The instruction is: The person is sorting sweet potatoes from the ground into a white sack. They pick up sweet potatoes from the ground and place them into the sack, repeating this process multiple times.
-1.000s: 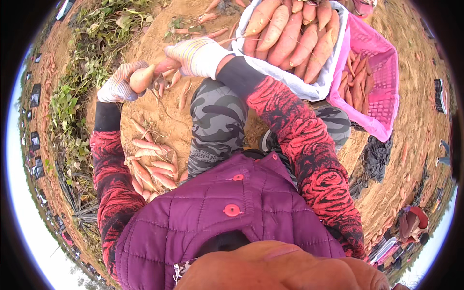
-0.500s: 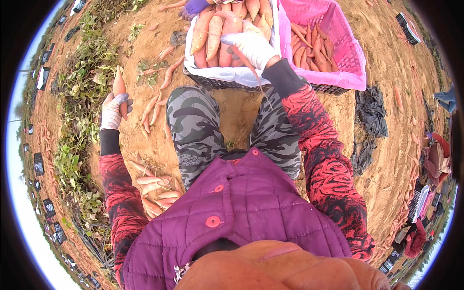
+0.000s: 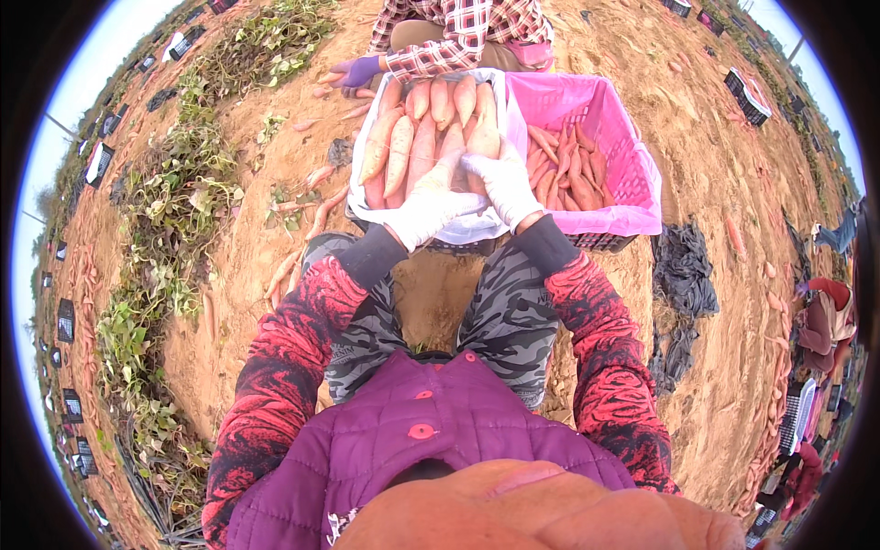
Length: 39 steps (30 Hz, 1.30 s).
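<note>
Both my hands, in white gloves, meet over the near right part of a crate with a white liner [image 3: 356, 174]. Several large sweet potatoes [image 3: 398, 154] lie in it, most pointing away from me. My left hand [image 3: 434, 203] is closed on the near end of a sweet potato [image 3: 483, 136], its palm partly hiding the crate's near rim. From the right, my right hand [image 3: 505, 186] closes on the same sweet potato. The gloves cover its lower part, and some fingertips are hidden.
Touching on the right stands a pink-lined crate [image 3: 648, 183] with smaller sweet potatoes [image 3: 568, 174]. Across the crates sits a person in a checked shirt [image 3: 449, 46], a purple-gloved hand [image 3: 356, 73] near the soil. Vines [image 3: 147, 275] run along the left; black plastic [image 3: 686, 270] lies right.
My left hand has come from the far left over to the white-lined crate, beside my right hand. The thin sweet potato no longer shows in my right hand. The view has tilted up.
</note>
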Motion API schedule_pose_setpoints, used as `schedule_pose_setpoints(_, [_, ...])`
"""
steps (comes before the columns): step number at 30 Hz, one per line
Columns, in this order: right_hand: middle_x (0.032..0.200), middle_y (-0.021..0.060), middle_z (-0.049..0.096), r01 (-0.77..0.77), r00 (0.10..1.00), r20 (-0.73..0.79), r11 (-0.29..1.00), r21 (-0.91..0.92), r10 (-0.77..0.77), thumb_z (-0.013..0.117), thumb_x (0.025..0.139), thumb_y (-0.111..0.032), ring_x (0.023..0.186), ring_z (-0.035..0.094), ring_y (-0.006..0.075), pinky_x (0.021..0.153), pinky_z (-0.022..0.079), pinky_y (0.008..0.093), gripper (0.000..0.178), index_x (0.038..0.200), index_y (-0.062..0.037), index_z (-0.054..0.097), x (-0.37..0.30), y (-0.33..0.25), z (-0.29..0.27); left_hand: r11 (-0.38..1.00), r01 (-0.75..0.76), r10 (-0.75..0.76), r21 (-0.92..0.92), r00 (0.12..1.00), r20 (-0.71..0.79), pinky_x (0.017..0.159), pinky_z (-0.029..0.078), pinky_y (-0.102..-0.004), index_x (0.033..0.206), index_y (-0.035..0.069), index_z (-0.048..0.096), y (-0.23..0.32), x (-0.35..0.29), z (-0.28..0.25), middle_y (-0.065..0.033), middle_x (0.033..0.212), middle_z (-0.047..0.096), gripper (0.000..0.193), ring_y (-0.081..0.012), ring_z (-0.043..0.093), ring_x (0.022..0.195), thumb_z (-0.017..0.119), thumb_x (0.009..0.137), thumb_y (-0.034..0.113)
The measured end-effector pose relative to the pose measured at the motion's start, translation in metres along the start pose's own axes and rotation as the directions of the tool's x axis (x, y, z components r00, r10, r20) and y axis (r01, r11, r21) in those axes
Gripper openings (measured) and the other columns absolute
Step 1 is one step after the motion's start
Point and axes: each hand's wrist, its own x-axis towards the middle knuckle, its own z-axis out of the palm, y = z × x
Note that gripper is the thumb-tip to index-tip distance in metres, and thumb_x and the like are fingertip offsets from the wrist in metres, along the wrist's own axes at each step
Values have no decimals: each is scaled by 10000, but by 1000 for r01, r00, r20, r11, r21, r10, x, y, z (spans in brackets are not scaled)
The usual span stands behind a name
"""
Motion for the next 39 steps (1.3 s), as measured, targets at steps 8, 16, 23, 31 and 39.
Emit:
schedule_pose_setpoints(8, [1214,284,615,-136,990,-140,200,-970,-7,701,791,-517,1151,596,399,969,460,456,839,1405,-19,419,83,-4,-170,938,157,-170,309,985,14,873,512,-292,1258,-5,615,-12,-26,-67,-63,1031,680,453,-155,633,962,711,824,82])
schedule_pose_setpoints(16, [1120,202,678,126,892,32,-179,-976,451,611,753,-743,1108,624,343,994,420,448,784,1108,-47,679,4,32,-244,433,149,-421,889,905,54,771,509,-375,1041,46,689,11,-69,-147,-164,873,674,260,-279,666,831,644,839,203])
schedule_pose_setpoints(23, [948,137,696,166,974,117,-259,-952,192,758,733,-491,980,649,313,889,453,444,460,934,-84,681,-8,57,-240,344,-101,-412,934,877,247,807,492,-462,1026,43,689,21,-83,-135,-188,905,667,318,-376,639,903,630,872,315])
schedule_pose_setpoints(31, [832,161,686,577,650,451,-10,-817,612,706,763,-321,829,672,337,755,502,429,268,865,-75,671,54,64,-253,438,-483,-240,758,750,616,857,449,-465,1032,33,609,3,-56,-168,-144,1047,610,398,-343,589,989,673,712,260])
schedule_pose_setpoints(39, [871,143,622,488,495,506,256,-834,706,629,720,-252,881,613,338,779,494,452,338,981,-37,633,70,75,-267,644,-323,-249,693,769,589,797,480,-479,879,42,618,-38,2,-202,-134,942,632,363,-345,613,895,678,622,291])
